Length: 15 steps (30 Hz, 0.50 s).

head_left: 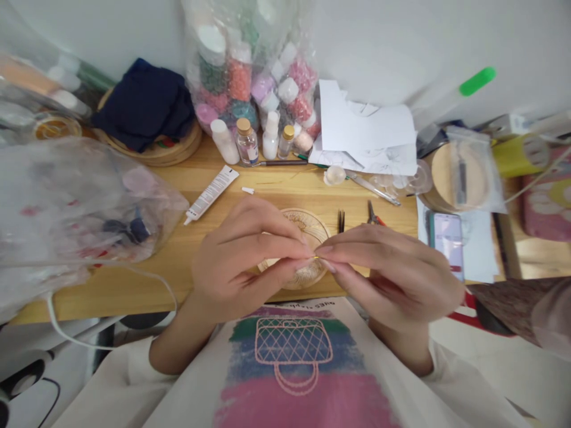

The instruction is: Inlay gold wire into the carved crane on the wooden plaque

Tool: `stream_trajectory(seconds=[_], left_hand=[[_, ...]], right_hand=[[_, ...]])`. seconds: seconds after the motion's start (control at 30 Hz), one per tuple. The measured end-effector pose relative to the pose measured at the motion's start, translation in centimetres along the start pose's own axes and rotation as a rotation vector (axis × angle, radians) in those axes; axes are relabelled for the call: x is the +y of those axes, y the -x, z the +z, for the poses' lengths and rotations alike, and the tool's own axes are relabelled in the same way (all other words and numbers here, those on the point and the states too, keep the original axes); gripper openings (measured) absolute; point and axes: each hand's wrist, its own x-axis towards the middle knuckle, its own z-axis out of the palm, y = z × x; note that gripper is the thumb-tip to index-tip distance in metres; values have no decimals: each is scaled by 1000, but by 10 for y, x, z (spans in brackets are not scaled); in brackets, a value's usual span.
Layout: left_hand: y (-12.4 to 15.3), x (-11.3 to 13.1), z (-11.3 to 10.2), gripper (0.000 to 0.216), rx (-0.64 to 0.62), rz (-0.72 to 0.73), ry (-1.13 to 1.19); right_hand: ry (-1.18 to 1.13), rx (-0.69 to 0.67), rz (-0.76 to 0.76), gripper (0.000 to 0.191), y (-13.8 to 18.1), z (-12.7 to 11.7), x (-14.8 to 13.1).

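Over the desk's front edge, my left hand (250, 255) and my right hand (392, 270) meet fingertip to fingertip, both closed in a pinch. A tiny yellow, strand-like piece (316, 257) shows between the fingertips; whether it is thread or wire, I cannot make out. Beneath them lies a round, pale dish with a patterned rim (307, 220), partly hidden by my fingers. Behind my right hand are dark tweezer-like tips (341, 221) and small pliers or scissors with red on the handle (373, 215), their lower parts covered.
A glue-like tube (212, 193) and its small white cap (248, 190) lie left. Along the back stand small bottles (247, 142) before a bag of bead jars (241, 77). Papers (366, 128) and a phone (447, 238) are right; a plastic bag (89, 202) fills the left.
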Motion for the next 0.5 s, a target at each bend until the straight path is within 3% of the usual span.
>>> stream_trajectory(seconds=[0.27, 0.43, 0.5], left_hand=[[5, -1, 6, 16, 24, -171, -18], [8, -10, 8, 13, 39, -198, -171], [9, -14, 9, 15, 24, -184, -242]], right_hand=[[-29, 20, 125, 20, 5, 7, 9], [-245, 40, 505, 5, 7, 16, 20], [-382, 23, 636, 7, 7, 18, 26]])
